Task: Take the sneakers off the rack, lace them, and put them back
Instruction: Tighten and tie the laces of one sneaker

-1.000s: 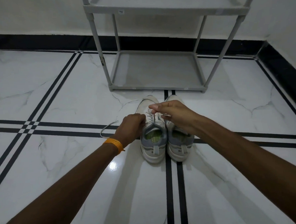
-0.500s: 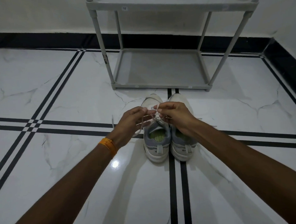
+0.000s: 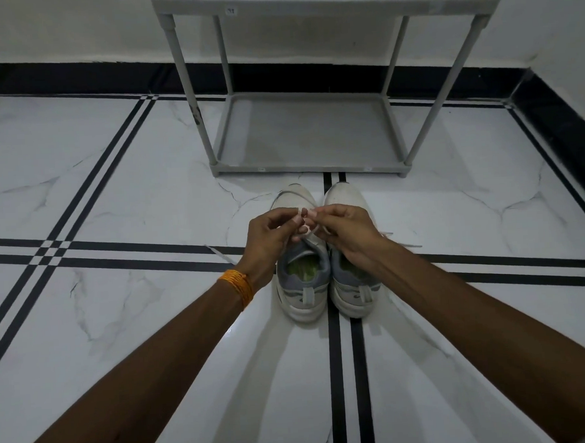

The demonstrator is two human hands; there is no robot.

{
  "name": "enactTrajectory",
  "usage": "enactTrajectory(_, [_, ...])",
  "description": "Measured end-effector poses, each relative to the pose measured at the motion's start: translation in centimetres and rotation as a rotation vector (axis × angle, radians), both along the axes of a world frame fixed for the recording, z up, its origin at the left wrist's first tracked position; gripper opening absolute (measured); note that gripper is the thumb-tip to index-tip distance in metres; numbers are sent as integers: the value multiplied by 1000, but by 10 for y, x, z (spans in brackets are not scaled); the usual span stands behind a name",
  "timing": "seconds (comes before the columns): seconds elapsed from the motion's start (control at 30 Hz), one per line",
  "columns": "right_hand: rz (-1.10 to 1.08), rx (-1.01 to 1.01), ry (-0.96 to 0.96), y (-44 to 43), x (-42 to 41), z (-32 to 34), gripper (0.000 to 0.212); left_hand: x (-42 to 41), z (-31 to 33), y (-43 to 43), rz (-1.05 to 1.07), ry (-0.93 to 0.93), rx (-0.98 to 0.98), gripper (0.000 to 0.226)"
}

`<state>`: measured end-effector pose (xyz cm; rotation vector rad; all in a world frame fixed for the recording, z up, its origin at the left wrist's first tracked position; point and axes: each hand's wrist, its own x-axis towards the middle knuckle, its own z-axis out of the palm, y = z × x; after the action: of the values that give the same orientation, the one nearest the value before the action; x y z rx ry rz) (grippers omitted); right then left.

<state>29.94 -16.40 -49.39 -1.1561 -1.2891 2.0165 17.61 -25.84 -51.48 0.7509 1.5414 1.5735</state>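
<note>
both hands meet over the left sneaker (image 3: 302, 271), left hand (image 3: 271, 237) and right hand (image 3: 344, 230) pinching its lace (image 3: 307, 235); pair on floor (image 3: 120, 332) just before the rack (image 3: 306, 132), open tile either side.

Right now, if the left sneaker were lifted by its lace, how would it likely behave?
The lace looks thin and limp, so it probably flops. The left sneaker would likely dangle and tilt. Its mesh-like upper suggests it's light.
</note>
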Motion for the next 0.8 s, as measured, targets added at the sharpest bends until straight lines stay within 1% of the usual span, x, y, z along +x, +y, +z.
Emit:
enactTrajectory(0.07, [-25, -123, 70, 2, 0, -2, 17, -1, 0, 0, 9, 1, -20, 21])
enactTrajectory(0.1, [-23, -187, 103, 4, 0, -2, 19, -2, 1, 0, 10, -27, -37, 20])
enactTrajectory(0.2, [62, -330, 130, 12, -1, -1, 22, -8, 3, 1, -43, -143, -97, 39])
enactTrajectory(0.27, [139, -333, 85, 16, -1, 1, 25, -14, 3, 1, -132, -95, -141, 50])
enactTrajectory(0.33, [211, -226, -22, 20, -3, 4, 24, -18, 3, 3, -225, 22, -148, 53])
enactTrajectory(0.4, [276, -68, -155, 24, -5, 10, 19, -17, 6, 5, -264, 86, -115, 46])
enactTrajectory(0.47, [297, 80, -272, 26, -7, 16, 17, -16, 9, 6, -236, 120, -96, 35])
enactTrajectory(0.53, [289, 190, -341, 28, -8, 17, 20, -15, 8, 6, -195, 144, -93, 27])
enactTrajectory(0.6, [293, 271, -355, 27, -8, 17, 21, -13, 6, 6, -156, 147, -85, 24])
enactTrajectory(0.7, [308, 371, -277, 22, -5, 11, 21, -9, 2, 8, -54, 147, -84, 23])
enactTrajectory(0.77, [299, 493, -241, 18, -1, 5, 26, -7, -1, 11, 50, 149, -103, 22])
enactTrajectory(0.8, [285, 579, -246, 14, 1, 2, 27, -6, -3, 12, 98, 183, -117, 22])
